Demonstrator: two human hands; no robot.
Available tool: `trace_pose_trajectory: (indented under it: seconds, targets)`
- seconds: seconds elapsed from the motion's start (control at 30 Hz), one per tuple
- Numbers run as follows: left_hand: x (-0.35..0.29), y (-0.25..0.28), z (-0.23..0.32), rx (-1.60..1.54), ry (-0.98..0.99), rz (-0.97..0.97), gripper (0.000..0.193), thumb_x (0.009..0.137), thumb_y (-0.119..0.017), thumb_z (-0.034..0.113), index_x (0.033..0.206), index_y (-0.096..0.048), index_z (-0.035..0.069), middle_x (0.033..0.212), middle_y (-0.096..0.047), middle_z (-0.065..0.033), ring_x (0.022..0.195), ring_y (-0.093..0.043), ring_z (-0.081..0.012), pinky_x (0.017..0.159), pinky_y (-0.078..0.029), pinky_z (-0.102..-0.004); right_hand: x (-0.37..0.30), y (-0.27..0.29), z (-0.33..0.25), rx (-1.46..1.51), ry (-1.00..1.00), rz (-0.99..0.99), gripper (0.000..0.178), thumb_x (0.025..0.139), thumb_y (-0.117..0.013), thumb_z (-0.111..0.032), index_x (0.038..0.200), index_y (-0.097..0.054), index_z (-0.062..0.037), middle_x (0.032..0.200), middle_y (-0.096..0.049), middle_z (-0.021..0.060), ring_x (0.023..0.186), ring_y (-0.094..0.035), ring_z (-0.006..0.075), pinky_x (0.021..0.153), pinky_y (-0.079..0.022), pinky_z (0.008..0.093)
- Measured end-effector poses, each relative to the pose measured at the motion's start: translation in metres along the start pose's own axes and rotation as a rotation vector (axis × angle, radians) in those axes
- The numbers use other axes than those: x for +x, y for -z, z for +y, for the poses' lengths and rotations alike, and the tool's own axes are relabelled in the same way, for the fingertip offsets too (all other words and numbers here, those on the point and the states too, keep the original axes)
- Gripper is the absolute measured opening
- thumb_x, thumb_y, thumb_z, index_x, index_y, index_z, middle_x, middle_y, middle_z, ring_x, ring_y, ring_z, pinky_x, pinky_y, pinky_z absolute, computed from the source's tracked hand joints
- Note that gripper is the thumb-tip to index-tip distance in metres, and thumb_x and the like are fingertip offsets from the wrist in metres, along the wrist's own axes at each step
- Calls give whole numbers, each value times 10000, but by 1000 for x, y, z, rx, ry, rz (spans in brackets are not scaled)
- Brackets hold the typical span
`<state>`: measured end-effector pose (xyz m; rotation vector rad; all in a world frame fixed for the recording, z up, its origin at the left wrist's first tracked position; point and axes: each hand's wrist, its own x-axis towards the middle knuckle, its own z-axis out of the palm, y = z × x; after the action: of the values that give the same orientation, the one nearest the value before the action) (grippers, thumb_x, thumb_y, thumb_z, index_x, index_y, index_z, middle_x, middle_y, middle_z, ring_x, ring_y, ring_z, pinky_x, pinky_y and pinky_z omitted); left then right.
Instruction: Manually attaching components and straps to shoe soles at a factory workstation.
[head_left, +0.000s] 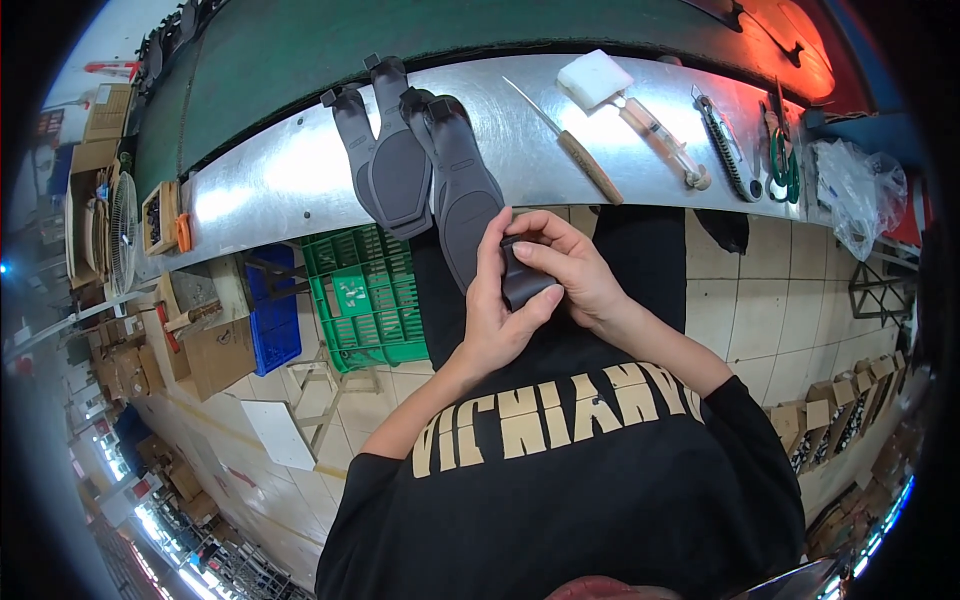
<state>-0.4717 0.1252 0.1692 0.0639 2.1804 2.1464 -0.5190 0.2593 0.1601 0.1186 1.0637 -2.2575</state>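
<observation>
Both hands are closed around a small dark, smooth shoe part (522, 285) in front of my chest, just off the bench's near edge. My left hand (492, 318) grips it from the left, thumb along its lower end. From the other side my right hand (582, 275) pinches its top with thumb and curled fingers. Much of the piece is hidden by the fingers. Right beside my left fingers, a dark heeled shoe (468, 190) lies sole up, its toe end jutting over the edge. Another dark shoe (398, 175) lies sole up to its left.
On the metal bench (255, 185) lie a wooden-handled awl (575, 150), a syringe (655, 135), a white block (594, 78), a utility knife (725, 145) and green-handled scissors (783, 165). A green conveyor belt (270, 60) runs behind. Below stands a green crate (365, 300).
</observation>
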Motion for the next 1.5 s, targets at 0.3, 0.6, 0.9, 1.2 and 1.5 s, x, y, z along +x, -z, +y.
trace_pose_trajectory:
  seconds: [0.3, 0.6, 0.9, 1.2, 1.5]
  targets:
    - [-3, -1, 2, -8, -5, 5, 818, 819, -679, 139, 1479, -214, 0, 1256, -499, -166, 1157, -521, -217, 997, -398, -319, 0, -3, 0, 79, 3, -47, 148, 925, -564, -45, 1073, -569, -47, 1023, -571, 21, 936, -545, 81, 856, -457, 245]
    - [-2, 1, 7, -183, 107, 41, 839, 792, -665, 137, 1489, -215, 8, 1204, -534, -144, 1104, -541, -186, 980, -403, -299, -1, -2, 1, 158, -88, -12, 238, 919, -611, -42, 1157, -601, -53, 1055, -593, 15, 954, -568, 90, 854, -481, 240]
    - [-2, 1, 10, -156, 118, 51, 844, 787, -664, 162, 1488, -221, 8, 1185, -538, -136, 1081, -547, -180, 959, -412, -294, 0, -2, 1, 160, -111, -3, 225, 933, -618, -88, 1157, -611, -59, 1025, -608, 5, 905, -578, 68, 795, -489, 221]
    - [-3, -2, 5, -128, 62, 48, 833, 792, -671, 118, 1481, -218, 2, 1170, -547, -140, 1064, -553, -180, 941, -423, -287, 1, 1, -1, 158, -107, -28, 206, 922, -612, -69, 1127, -608, -64, 994, -607, 7, 894, -580, 70, 802, -486, 231]
    - [-1, -1, -9, 134, -89, 67, 840, 786, -731, 155, 1464, -260, 0, 1045, -608, -115, 945, -613, -168, 850, -492, -273, 4, 5, -4, 136, -105, -92, 152, 917, -588, -77, 1069, -582, -72, 960, -569, -5, 813, -527, 73, 769, -448, 219]
